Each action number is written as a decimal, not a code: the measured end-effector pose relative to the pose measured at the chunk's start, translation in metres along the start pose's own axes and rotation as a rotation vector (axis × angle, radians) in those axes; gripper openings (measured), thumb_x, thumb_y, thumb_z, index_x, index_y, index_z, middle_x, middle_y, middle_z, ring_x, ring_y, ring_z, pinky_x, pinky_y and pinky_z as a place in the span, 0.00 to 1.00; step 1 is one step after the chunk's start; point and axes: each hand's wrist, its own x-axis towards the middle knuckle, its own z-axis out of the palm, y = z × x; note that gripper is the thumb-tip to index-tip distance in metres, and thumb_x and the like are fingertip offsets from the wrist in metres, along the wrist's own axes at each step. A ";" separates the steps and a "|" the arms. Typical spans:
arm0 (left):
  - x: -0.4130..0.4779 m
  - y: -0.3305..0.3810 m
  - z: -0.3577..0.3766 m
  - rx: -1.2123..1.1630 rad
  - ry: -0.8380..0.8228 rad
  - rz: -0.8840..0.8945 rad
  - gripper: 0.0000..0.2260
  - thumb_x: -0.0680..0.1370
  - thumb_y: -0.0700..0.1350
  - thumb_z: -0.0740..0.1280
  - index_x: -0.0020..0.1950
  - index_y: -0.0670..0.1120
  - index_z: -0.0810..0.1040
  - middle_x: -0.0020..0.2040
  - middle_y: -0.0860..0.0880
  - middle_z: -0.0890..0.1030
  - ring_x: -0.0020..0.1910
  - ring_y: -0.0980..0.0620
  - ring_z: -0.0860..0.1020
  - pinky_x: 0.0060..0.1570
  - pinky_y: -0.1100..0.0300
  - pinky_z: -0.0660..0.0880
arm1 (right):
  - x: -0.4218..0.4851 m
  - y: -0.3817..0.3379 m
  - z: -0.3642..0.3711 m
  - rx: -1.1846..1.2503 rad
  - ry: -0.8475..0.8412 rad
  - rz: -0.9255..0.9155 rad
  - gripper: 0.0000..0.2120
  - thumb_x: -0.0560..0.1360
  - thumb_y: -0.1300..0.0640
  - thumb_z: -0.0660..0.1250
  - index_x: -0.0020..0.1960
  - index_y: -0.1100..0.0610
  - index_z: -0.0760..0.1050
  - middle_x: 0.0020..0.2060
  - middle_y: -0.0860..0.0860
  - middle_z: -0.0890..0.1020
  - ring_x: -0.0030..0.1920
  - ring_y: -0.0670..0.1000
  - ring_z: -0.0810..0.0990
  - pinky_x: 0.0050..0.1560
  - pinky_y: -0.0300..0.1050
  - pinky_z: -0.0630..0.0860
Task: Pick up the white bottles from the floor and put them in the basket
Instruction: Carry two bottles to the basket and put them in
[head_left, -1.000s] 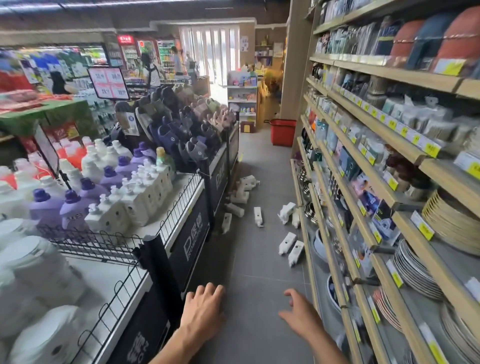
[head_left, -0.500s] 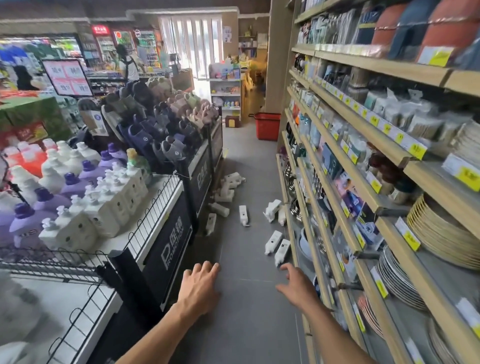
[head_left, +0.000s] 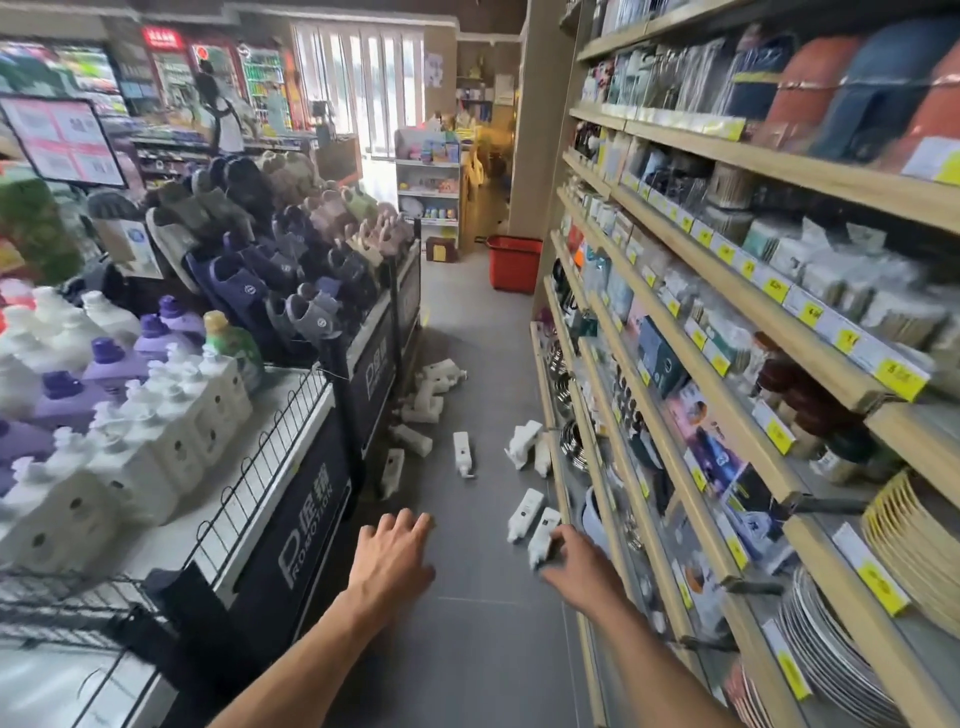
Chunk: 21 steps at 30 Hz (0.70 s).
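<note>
Low in the middle of the frame, the left hand (head_left: 395, 551) hangs flat over the grey tiled floor (head_left: 467, 649), fingers straight, holding nothing. Right hand (head_left: 579, 569), lower right of centre, fingers loose and empty, is just beside the nearest two white bottles (head_left: 524, 514). Touching? Can't tell. More of them lie scattered up the aisle. The red basket (head_left: 514, 260) stands upper centre, well apart. Wooden shelves (head_left: 831, 171) fill the right; a display stand (head_left: 311, 519) with slippers (head_left: 244, 280) fills the left.
</note>
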 end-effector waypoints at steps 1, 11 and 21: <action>0.010 -0.003 -0.001 0.002 -0.001 -0.002 0.28 0.74 0.56 0.66 0.74 0.55 0.65 0.65 0.51 0.72 0.66 0.46 0.71 0.61 0.51 0.68 | 0.009 -0.003 -0.001 0.001 0.004 0.002 0.22 0.72 0.52 0.71 0.65 0.47 0.72 0.61 0.47 0.80 0.58 0.52 0.79 0.53 0.46 0.76; 0.117 -0.003 0.011 -0.006 -0.096 0.026 0.29 0.75 0.56 0.65 0.75 0.54 0.63 0.67 0.51 0.71 0.67 0.46 0.69 0.61 0.50 0.68 | 0.097 -0.011 -0.006 0.056 0.015 0.038 0.24 0.74 0.53 0.69 0.69 0.48 0.70 0.64 0.48 0.77 0.61 0.52 0.78 0.51 0.44 0.73; 0.219 0.017 0.016 -0.020 -0.135 -0.016 0.30 0.75 0.55 0.66 0.76 0.55 0.62 0.68 0.50 0.70 0.68 0.46 0.69 0.63 0.50 0.67 | 0.204 0.017 -0.030 0.081 -0.028 0.064 0.24 0.73 0.51 0.71 0.68 0.47 0.71 0.62 0.50 0.77 0.58 0.52 0.79 0.54 0.46 0.77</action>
